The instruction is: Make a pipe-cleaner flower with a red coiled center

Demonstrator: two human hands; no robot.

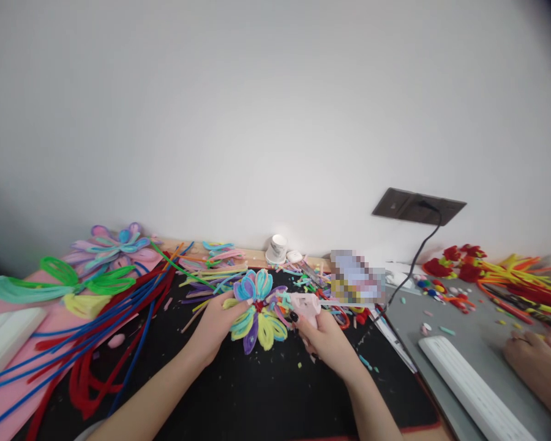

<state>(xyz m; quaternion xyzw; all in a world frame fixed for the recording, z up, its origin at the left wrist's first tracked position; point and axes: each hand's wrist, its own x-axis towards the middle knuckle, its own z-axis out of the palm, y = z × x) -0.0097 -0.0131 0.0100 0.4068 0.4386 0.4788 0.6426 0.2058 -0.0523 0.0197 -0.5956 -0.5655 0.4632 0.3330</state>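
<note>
My left hand [220,324] is closed on the left edge of a pipe-cleaner flower [266,331], whose looped petals are blue, purple, yellow and pink. In my right hand [319,337] is a pale pink glue gun [305,303], with a glue stick [344,302] sticking out of its back. The gun's nozzle end points left at the flower's right side; whether it touches the petals I cannot tell. Both hands are above a black mat [257,398].
Red and blue pipe cleaners [114,318] lie at the left beside finished-looking flowers [119,245]. A white cup [278,248] stands by the wall. At the right are a black cord [416,257], a white power strip [472,386], red flowers [454,260] and another person's hands [537,361].
</note>
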